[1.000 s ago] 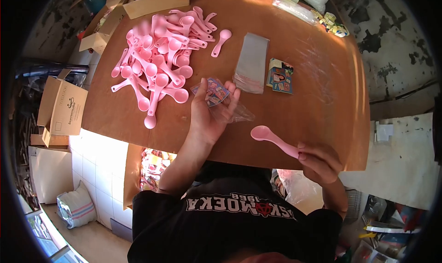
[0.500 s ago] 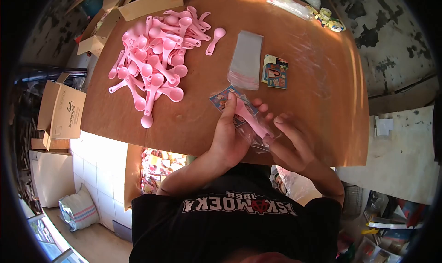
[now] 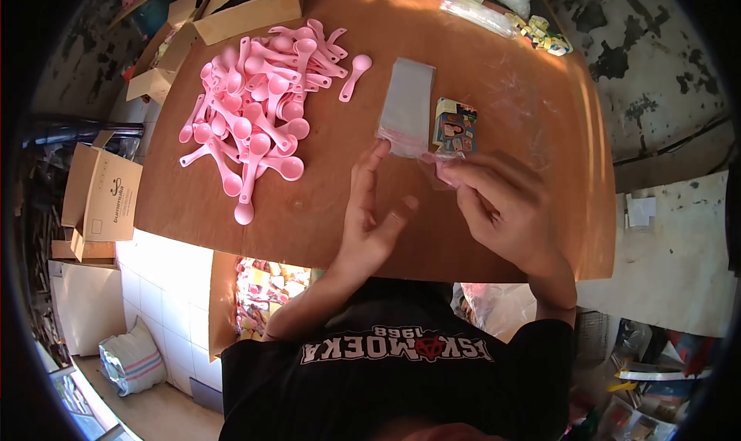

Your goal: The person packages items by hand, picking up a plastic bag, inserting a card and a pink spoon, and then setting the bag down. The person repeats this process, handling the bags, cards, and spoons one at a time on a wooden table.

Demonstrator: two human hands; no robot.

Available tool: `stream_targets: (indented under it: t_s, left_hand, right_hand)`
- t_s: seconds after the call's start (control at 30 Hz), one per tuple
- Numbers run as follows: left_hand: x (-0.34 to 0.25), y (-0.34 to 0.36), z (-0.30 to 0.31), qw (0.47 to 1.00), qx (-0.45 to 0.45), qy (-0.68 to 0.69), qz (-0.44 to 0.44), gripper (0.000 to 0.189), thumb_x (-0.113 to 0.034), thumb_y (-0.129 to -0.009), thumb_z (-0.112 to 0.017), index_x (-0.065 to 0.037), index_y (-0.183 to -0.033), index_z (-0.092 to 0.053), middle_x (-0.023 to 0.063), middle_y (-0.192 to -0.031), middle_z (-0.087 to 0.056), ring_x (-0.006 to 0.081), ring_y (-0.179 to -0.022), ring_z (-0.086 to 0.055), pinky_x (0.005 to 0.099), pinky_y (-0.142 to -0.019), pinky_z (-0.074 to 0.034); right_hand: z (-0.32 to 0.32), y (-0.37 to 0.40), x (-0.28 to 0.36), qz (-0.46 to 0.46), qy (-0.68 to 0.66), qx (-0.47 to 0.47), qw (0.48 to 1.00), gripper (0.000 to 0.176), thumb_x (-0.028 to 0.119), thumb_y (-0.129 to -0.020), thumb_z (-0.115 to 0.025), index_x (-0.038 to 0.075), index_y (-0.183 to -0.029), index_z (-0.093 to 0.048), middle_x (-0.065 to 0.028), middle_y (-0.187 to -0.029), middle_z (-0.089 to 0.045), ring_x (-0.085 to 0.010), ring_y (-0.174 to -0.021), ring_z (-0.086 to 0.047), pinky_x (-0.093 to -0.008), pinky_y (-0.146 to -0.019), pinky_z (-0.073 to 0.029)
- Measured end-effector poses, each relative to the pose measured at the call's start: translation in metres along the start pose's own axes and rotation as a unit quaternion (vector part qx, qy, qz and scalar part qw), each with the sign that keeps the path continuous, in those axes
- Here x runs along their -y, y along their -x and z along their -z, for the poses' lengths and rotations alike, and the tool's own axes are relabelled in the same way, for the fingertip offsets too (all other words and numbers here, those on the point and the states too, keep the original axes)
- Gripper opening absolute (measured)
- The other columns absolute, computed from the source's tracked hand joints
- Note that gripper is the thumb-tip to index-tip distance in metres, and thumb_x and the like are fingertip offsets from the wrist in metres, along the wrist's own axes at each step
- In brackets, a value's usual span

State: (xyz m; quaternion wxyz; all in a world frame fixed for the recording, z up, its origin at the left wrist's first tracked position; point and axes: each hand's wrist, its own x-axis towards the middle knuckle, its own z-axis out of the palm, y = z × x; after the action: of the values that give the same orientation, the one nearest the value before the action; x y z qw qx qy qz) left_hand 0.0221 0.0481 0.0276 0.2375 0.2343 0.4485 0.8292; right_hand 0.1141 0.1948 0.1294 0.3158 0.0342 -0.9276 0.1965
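Observation:
My right hand [image 3: 505, 206] is closed on one end of a pink spoon [image 3: 441, 165] in a clear plastic bag. Most of that spoon is hidden behind the fingers, and I cannot make out the printed card with it. My left hand [image 3: 372, 217] is held over the table's near side, fingers apart and nothing in them. Just beyond the hands lie a stack of clear plastic bags [image 3: 409, 101] and a small pile of printed cards [image 3: 457, 126]. A large heap of pink spoons [image 3: 258, 117] is to the left, with a single spoon [image 3: 356, 77] beside it.
The brown wooden table [image 3: 324, 233] fills the middle. An open cardboard box [image 3: 251, 13] stands at its far left, a plastic-wrapped bundle [image 3: 478, 15] at the far edge. Below the near edge, a carton of colourful packets [image 3: 270, 287] stands left of my body.
My left hand has let go of the bagged spoon and opened. The right hand has taken it and moved slightly up and away from the left; the printed card beside it is out of sight.

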Motion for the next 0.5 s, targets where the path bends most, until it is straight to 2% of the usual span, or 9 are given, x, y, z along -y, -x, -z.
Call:
stream_targets:
  t_s: [0.07, 0.1, 0.17, 0.2, 0.27, 0.3, 0.37, 0.4, 0.5]
  left_hand:
    - [-0.011, -0.007, 0.002, 0.946, 0.096, -0.284, -0.122, 0.053, -0.008, -0.091, -0.057, -0.002, -0.138, -0.034, 0.0152, -0.143, -0.033, 0.0213, -0.134, -0.03, 0.0347, -0.101, -0.037]
    - [-0.013, -0.006, 0.001, 0.946, 0.094, -0.287, -0.121, 0.053, -0.008, -0.091, -0.057, -0.002, -0.138, -0.034, 0.0152, -0.143, -0.033, 0.0213, -0.134, -0.03, 0.0347, -0.101, -0.037]
    - [-0.017, -0.003, -0.003, 0.983, 0.161, -0.078, -0.038, 0.041, -0.004, -0.091, -0.056, 0.001, -0.131, -0.045, 0.0149, -0.125, -0.054, 0.0168, -0.115, -0.052, 0.0313, -0.09, -0.048]
    - [-0.018, -0.001, -0.002, 0.983, 0.162, -0.078, -0.037, 0.041, -0.004, -0.091, -0.056, 0.001, -0.131, -0.045, 0.0149, -0.125, -0.054, 0.0168, -0.115, -0.052, 0.0313, -0.09, -0.048]
    - [-0.021, 0.003, -0.002, 0.988, 0.131, -0.063, 0.046, 0.027, -0.002, -0.093, -0.053, 0.004, -0.12, -0.055, 0.0116, -0.1, -0.065, 0.0126, -0.089, -0.063, 0.0274, -0.079, -0.054]
    - [-0.026, 0.002, -0.008, 0.988, 0.115, -0.098, 0.013, 0.022, -0.001, -0.094, -0.051, 0.004, -0.114, -0.06, 0.0086, -0.088, -0.067, 0.0106, -0.079, -0.064, 0.0262, -0.07, -0.057]
    - [-0.029, 0.003, -0.01, 0.987, 0.125, -0.103, 0.022, 0.022, -0.001, -0.094, -0.051, 0.004, -0.113, -0.061, 0.008, -0.09, -0.066, 0.0109, -0.08, -0.064, 0.0266, -0.07, -0.057]
    - [-0.031, 0.003, -0.011, 0.985, 0.133, -0.11, 0.031, 0.022, -0.001, -0.094, -0.05, 0.003, -0.113, -0.061, 0.0074, -0.092, -0.066, 0.0112, -0.081, -0.064, 0.027, -0.069, -0.058]
    - [-0.037, 0.005, -0.015, 0.963, 0.131, -0.234, -0.031, 0.024, -0.001, -0.091, -0.054, 0.003, -0.113, -0.061, 0.0116, -0.084, -0.067, 0.0147, -0.073, -0.066, 0.0298, -0.067, -0.059]
  right_hand:
    - [-0.001, 0.001, 0.004, -0.005, -0.04, 0.021, 0.999, 0.017, -0.007, -0.074, -0.064, 0.0, -0.089, -0.067, -0.0092, -0.088, -0.068, -0.0181, -0.076, -0.067, -0.0279, -0.064, -0.051]
    - [0.001, 0.001, 0.007, -0.064, -0.093, 0.055, 0.992, 0.017, -0.006, -0.075, -0.063, 0.0, -0.09, -0.067, -0.0094, -0.086, -0.068, -0.0179, -0.075, -0.067, -0.0276, -0.065, -0.051]
    - [0.002, 0.0, 0.012, -0.125, -0.146, 0.085, 0.978, 0.017, -0.006, -0.077, -0.062, 0.001, -0.091, -0.067, -0.0096, -0.084, -0.068, -0.0176, -0.074, -0.067, -0.0273, -0.065, -0.051]
    - [0.001, -0.001, 0.014, -0.151, -0.179, 0.086, 0.968, 0.017, -0.006, -0.077, -0.062, 0.001, -0.092, -0.067, -0.0098, -0.084, -0.068, -0.0168, -0.075, -0.067, -0.0269, -0.066, -0.051]
    - [0.0, -0.001, 0.016, -0.177, -0.209, 0.087, 0.958, 0.017, -0.005, -0.078, -0.062, 0.001, -0.093, -0.066, -0.01, -0.084, -0.068, -0.016, -0.075, -0.067, -0.0265, -0.067, -0.051]
    - [-0.001, -0.001, 0.015, -0.165, -0.185, 0.07, 0.966, 0.017, -0.004, -0.078, -0.063, 0.001, -0.093, -0.066, -0.0099, -0.086, -0.068, -0.0176, -0.076, -0.067, -0.0273, -0.067, -0.051]
    - [-0.003, 0.0, 0.012, -0.154, -0.159, 0.052, 0.974, 0.017, -0.003, -0.078, -0.065, 0.002, -0.094, -0.066, -0.0098, -0.087, -0.068, -0.0191, -0.077, -0.067, -0.0281, -0.068, -0.051]
    - [-0.003, -0.001, 0.008, -0.092, -0.106, 0.044, 0.989, 0.016, -0.001, -0.078, -0.066, 0.002, -0.093, -0.066, -0.0089, -0.088, -0.067, -0.0207, -0.077, -0.066, -0.0298, -0.067, -0.052]
    - [-0.004, 0.003, 0.006, -0.016, -0.021, 0.036, 0.999, 0.017, 0.001, -0.075, -0.069, 0.003, -0.092, -0.067, -0.0073, -0.088, -0.064, -0.023, -0.075, -0.064, -0.0327, -0.065, -0.051]
